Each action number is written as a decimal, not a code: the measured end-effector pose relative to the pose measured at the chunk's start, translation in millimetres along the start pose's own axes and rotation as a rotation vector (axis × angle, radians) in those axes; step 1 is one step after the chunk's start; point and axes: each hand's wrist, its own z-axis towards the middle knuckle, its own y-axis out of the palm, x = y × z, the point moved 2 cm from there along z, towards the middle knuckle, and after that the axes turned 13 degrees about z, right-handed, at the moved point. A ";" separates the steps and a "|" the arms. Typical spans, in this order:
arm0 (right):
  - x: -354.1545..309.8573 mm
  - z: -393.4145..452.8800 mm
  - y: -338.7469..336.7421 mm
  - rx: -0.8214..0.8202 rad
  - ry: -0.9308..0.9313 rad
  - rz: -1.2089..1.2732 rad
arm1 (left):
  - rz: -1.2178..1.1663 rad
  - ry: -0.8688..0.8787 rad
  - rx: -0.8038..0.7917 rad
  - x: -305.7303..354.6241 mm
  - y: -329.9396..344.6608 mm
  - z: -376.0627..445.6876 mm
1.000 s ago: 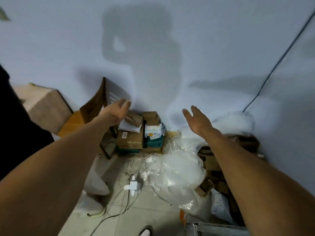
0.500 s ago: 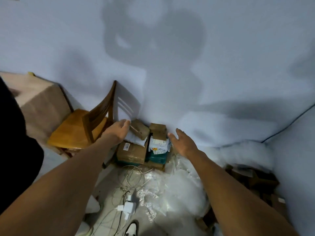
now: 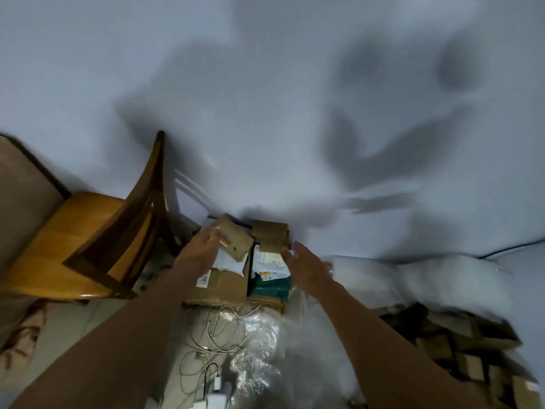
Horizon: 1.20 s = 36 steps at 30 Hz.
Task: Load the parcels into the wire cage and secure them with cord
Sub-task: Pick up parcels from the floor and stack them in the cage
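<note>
A stack of parcels stands on the floor against the wall. A large brown box (image 3: 224,284) carries a white mailer (image 3: 231,262) and a small brown box (image 3: 236,239). Beside them another brown box (image 3: 271,236) tops a white labelled parcel (image 3: 269,262) and a teal parcel (image 3: 269,286). My left hand (image 3: 200,249) lies on the left side of the small brown box and the white mailer, fingers spread. My right hand (image 3: 303,261) hovers open at the right edge of the stack, touching or nearly touching the white labelled parcel. No wire cage is in view.
A wooden chair (image 3: 97,237) stands left of the stack. Loose white cables (image 3: 215,335) and chargers lie on the floor in front. Crumpled clear plastic (image 3: 265,349) spreads to the right, with a heap of cardboard boxes (image 3: 460,349) beyond it.
The view has closed in on the stack. Both hands have moved forward and down onto the parcels, the left reaching the small brown box, the right arriving at the stack's right side.
</note>
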 end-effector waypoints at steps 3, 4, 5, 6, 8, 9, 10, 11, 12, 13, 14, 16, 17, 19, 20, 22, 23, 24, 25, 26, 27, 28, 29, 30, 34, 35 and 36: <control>16.7 45.8 25.7 -0.017 -0.003 -0.050 | -0.095 -0.006 -0.017 -12.0 27.0 49.4; 25.4 62.2 36.7 -0.021 0.001 -0.050 | -0.104 -0.016 -0.010 -17.8 37.6 67.4; 35.3 79.9 49.2 -0.028 0.010 -0.037 | -0.102 -0.036 0.005 -24.4 48.7 85.1; 45.5 98.4 62.9 -0.035 0.027 -0.011 | -0.108 -0.053 0.018 -30.7 60.1 102.8; 61.4 136.2 90.6 -0.043 0.067 0.064 | -0.106 -0.075 0.031 -41.2 79.3 136.7; 69.8 156.2 106.8 -0.047 0.087 0.110 | -0.093 -0.079 0.041 -47.0 89.2 154.0; 77.8 178.4 124.2 -0.049 0.107 0.155 | -0.074 -0.070 0.058 -53.3 98.6 174.3; 84.2 199.9 141.6 -0.054 0.133 0.201 | -0.048 -0.055 0.072 -58.8 106.6 195.5; 88.8 216.0 155.5 -0.055 0.173 0.250 | -0.024 -0.048 0.085 -62.4 113.1 212.7; 94.9 231.9 170.9 -0.060 0.216 0.303 | 0.013 -0.057 0.097 -67.0 120.9 230.7; 101.7 246.0 185.4 -0.066 0.259 0.358 | 0.062 -0.070 0.105 -70.9 128.9 248.2; 113.5 270.3 208.0 -0.068 0.319 0.475 | 0.131 -0.096 0.071 -79.2 145.6 278.5; 115.7 278.5 214.6 -0.064 0.349 0.535 | 0.139 -0.094 0.036 -82.0 151.6 288.5; 117.9 292.6 227.2 -0.064 0.403 0.636 | 0.170 -0.089 -0.025 -89.2 164.3 298.3; 116.9 296.0 230.8 -0.057 0.413 0.674 | 0.218 -0.094 -0.037 -93.6 169.0 297.4; 114.2 298.6 233.8 -0.036 0.413 0.725 | 0.317 -0.147 -0.021 -99.1 172.1 292.2; 112.0 298.7 232.9 -0.041 0.416 0.747 | 0.323 -0.173 0.010 -98.7 169.1 290.9; 109.1 297.6 232.2 -0.060 0.427 0.764 | 0.323 -0.186 0.032 -99.2 166.4 290.0; 105.2 297.1 231.3 -0.075 0.436 0.780 | 0.320 -0.182 0.034 -99.9 164.2 291.5; 102.7 298.3 231.2 -0.083 0.445 0.797 | 0.313 -0.166 0.014 -98.8 162.4 294.8; 100.2 299.6 231.5 -0.081 0.466 0.830 | 0.290 -0.160 -0.020 -98.5 160.7 297.9; 98.4 300.0 230.5 -0.072 0.483 0.872 | 0.269 -0.166 -0.047 -97.3 159.7 298.5; 98.3 298.6 229.4 -0.057 0.487 0.903 | 0.251 -0.181 -0.051 -96.7 159.5 294.6; 97.4 296.7 226.9 -0.039 0.484 0.919 | 0.236 -0.194 -0.034 -95.7 157.0 287.7; 89.7 264.4 199.3 0.001 0.462 0.904 | 0.068 -0.236 0.043 -87.2 133.1 238.3; 81.3 252.7 187.0 0.025 0.429 0.888 | 0.017 -0.206 0.062 -82.0 123.1 223.0; 71.3 240.6 173.6 0.053 0.392 0.881 | -0.032 -0.170 0.074 -74.3 112.2 206.9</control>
